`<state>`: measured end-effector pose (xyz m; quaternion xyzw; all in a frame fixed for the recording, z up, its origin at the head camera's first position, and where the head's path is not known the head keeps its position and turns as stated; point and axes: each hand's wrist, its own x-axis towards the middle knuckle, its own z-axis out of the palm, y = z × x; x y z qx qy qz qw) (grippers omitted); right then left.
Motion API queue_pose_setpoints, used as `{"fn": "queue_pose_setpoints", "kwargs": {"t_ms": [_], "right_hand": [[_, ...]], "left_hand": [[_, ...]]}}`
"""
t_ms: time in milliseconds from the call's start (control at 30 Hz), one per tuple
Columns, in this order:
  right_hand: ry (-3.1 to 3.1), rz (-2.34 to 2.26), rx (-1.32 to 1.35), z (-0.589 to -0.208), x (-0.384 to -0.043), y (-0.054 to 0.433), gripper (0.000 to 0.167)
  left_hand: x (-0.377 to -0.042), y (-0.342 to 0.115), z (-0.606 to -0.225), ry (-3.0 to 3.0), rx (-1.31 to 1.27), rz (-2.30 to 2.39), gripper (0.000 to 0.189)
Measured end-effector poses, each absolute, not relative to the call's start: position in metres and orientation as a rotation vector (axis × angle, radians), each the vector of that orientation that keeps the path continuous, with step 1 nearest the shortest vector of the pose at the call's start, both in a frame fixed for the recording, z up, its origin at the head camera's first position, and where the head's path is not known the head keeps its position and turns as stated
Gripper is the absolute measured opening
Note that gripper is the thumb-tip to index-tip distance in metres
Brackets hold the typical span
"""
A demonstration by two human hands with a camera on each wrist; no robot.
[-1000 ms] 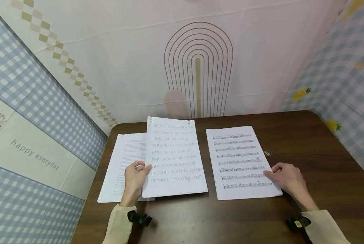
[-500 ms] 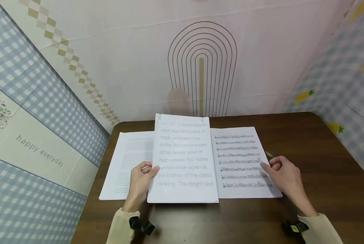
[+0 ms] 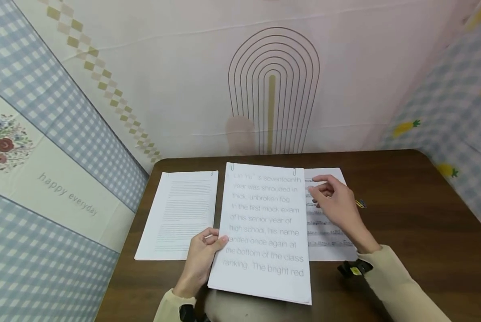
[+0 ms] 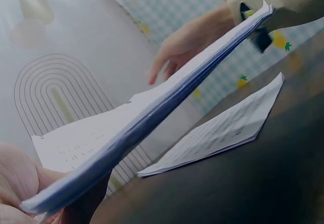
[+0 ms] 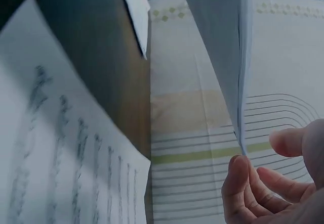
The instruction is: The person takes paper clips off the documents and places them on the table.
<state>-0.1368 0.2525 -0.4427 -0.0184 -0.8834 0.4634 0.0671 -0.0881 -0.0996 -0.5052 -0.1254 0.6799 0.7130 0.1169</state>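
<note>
My left hand (image 3: 202,257) grips a stack of large-print pages (image 3: 260,223) by its left edge, thumb on top. The stack is tilted up off the table, its thickness showing in the left wrist view. Two paper clips, one at the top left (image 3: 232,167) and one at the top right (image 3: 294,171), sit on its upper edge. My right hand (image 3: 337,201) hovers by the stack's upper right edge, fingers bent. In the right wrist view the thumb (image 5: 288,142) stands apart from the fingertips, the paper's edge between them. Sheet music (image 3: 330,252) lies beneath, partly covered.
A small-print stack (image 3: 184,214) with paper clips at its top lies on the left of the brown wooden table (image 3: 417,214). Loose paper clips (image 3: 361,204) lie right of the sheet music. A patterned cloth (image 3: 176,89) hangs behind the table.
My left hand has carried the large-print stack rightward and nearer, over part of the sheet music, uncovering the small-print stack. My right hand has left the sheet music's right edge and moved up and left.
</note>
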Motion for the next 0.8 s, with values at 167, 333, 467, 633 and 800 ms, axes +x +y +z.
{"fn": "queue_pose_setpoints", "kwargs": {"t_ms": [167,333,467,633,800], "right_hand": [[-2.61,1.56,-0.027,-0.448,-0.161,0.247,0.042],[-2.586,1.67,-0.02,-0.453,-0.176,0.244,0.047],[-2.618,1.674,-0.035,-0.453,-0.183,0.241,0.048],[-2.628,1.674,-0.052,-0.453,-0.19,0.241,0.041],[-2.615,1.705,-0.019,-0.453,-0.197,0.242,0.038]], "left_hand": [[-0.089,-0.101,-0.506,1.977,-0.318,2.079,0.015],[-0.089,-0.103,-0.507,1.98,-0.291,2.077,0.015],[-0.089,-0.103,-0.508,1.972,-0.294,2.077,0.015],[-0.09,-0.103,-0.508,1.952,-0.292,2.088,0.016],[-0.091,-0.104,-0.51,1.926,-0.268,2.104,0.017]]}}
